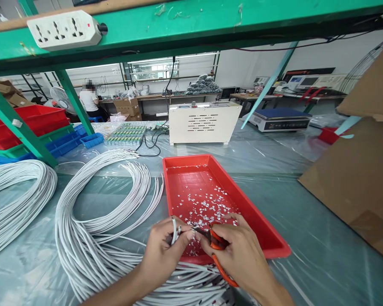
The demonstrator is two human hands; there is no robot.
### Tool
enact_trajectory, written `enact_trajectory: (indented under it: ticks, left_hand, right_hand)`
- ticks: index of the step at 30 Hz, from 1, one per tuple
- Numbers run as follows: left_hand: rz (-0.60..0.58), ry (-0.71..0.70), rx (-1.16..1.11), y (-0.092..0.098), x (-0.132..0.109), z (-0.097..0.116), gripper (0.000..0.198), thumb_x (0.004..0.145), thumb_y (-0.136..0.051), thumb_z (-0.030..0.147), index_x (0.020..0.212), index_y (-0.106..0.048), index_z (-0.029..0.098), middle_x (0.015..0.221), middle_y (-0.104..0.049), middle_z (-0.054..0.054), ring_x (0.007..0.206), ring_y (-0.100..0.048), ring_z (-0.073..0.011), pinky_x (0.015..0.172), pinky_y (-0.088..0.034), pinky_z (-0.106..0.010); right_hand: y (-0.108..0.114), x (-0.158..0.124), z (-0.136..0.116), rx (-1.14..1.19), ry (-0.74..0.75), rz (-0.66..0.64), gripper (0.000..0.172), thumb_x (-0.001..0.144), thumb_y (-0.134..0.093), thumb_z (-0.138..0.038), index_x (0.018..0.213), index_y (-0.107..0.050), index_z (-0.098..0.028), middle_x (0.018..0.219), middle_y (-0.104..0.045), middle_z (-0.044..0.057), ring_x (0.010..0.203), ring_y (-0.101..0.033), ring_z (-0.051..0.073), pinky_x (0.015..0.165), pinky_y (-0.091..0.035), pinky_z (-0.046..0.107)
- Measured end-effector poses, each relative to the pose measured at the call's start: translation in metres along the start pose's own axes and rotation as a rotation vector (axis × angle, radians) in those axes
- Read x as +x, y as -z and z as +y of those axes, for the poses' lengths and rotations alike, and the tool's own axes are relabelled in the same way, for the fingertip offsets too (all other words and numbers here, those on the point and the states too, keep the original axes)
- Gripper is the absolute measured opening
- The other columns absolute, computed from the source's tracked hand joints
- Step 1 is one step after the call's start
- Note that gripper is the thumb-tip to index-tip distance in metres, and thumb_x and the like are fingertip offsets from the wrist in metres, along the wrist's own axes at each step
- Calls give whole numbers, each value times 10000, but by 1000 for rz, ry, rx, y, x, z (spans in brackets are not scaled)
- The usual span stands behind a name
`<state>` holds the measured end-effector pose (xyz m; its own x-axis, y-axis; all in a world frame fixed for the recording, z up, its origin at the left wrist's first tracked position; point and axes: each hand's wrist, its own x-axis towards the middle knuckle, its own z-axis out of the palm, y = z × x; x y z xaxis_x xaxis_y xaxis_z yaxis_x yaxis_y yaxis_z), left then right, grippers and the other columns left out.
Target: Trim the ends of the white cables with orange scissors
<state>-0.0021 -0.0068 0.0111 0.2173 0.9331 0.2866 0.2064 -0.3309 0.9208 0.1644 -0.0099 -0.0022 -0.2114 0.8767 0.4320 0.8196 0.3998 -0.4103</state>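
My left hand (165, 246) pinches the end of a white cable (174, 229) over the near end of a red tray (261, 216). In my right hand (239, 250) is a pair of cutting pliers with orange handles (221, 268). Their dark jaws meet the cable end at my left fingertips; whether they are closed on it I cannot tell. Small silvery scraps (207, 204) lie scattered on the tray floor. A big looped bundle of white cables (70, 212) lies to the left, and its near ends pass beneath my hands.
Another cable coil (28, 191) lies far left. Behind the tray stand a cream metal box (204, 123) and a scale (270, 121). Cardboard (353, 182) rises at right. A green shelf beam (191, 25) with a power strip (65, 32) crosses above. A person (91, 102) sits in the background.
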Motion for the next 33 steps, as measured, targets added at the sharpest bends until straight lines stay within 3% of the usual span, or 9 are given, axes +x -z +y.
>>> enact_trajectory:
  ticks: [3,6,12,16,21,24,27,30,33]
  left_hand:
    - [-117,172,-159,1,5,0,204,797,-534,279,679,-623,138,602,-553,-7,565,-479,-115,544,-371,-211]
    - [-133,246,-258,1,8,-1,189,753,-587,297,662,-596,131,553,-512,20,502,-425,-91,493,-342,-196]
    - [35,47,-90,-2,3,0,92,715,-631,195,640,-615,146,647,-588,-13,612,-514,-132,585,-394,-226]
    - [43,-47,57,-2,0,1,110,768,-574,169,682,-640,154,671,-605,-17,640,-535,-134,623,-397,-227]
    - [-24,222,-104,0,6,3,182,766,-575,274,690,-639,122,624,-586,-20,587,-494,-127,560,-372,-225]
    - [-66,332,-152,2,9,7,205,737,-602,298,676,-644,107,577,-560,-9,542,-453,-113,517,-335,-220]
    - [-120,360,-178,3,9,11,198,723,-610,293,668,-659,109,581,-578,-19,561,-478,-127,533,-347,-227]
    - [-163,374,-205,2,9,13,177,719,-610,275,668,-661,113,597,-602,-26,578,-508,-135,552,-372,-230]
    - [-167,363,-179,0,8,12,146,716,-608,239,671,-658,110,619,-616,-26,586,-513,-125,565,-388,-221]
  right_hand:
    - [2,1,2,-34,45,58,353,729,-501,-287,470,-280,-190,424,-304,-93,422,-221,74,784,-314,318]
    - [3,1,2,-48,65,68,351,731,-497,-284,462,-293,-191,419,-319,-88,421,-228,75,756,-329,311]
    - [-3,-1,-2,10,-38,-42,417,749,-500,-344,479,-221,-191,421,-268,-88,436,-209,88,743,-323,275]
    - [-5,-2,-3,55,-106,-135,453,753,-498,-414,469,-224,-191,407,-300,-75,450,-292,101,633,-330,250]
    - [1,0,2,32,-98,-99,378,668,-593,-397,500,-315,-203,442,-392,-82,456,-394,107,701,-359,306]
    - [8,2,7,74,3,41,276,641,-630,-295,546,-387,-205,493,-435,-79,475,-421,102,779,-355,341]
    - [15,2,8,123,206,158,125,636,-625,-158,680,-518,-203,555,-525,-62,516,-457,105,843,-322,375]
    - [18,1,5,92,355,215,215,658,-590,-87,823,-591,-225,585,-591,-50,546,-482,113,850,-308,396]
    - [15,-1,4,79,410,282,189,701,-540,-80,789,-624,-224,555,-589,-47,533,-475,108,839,-310,390]
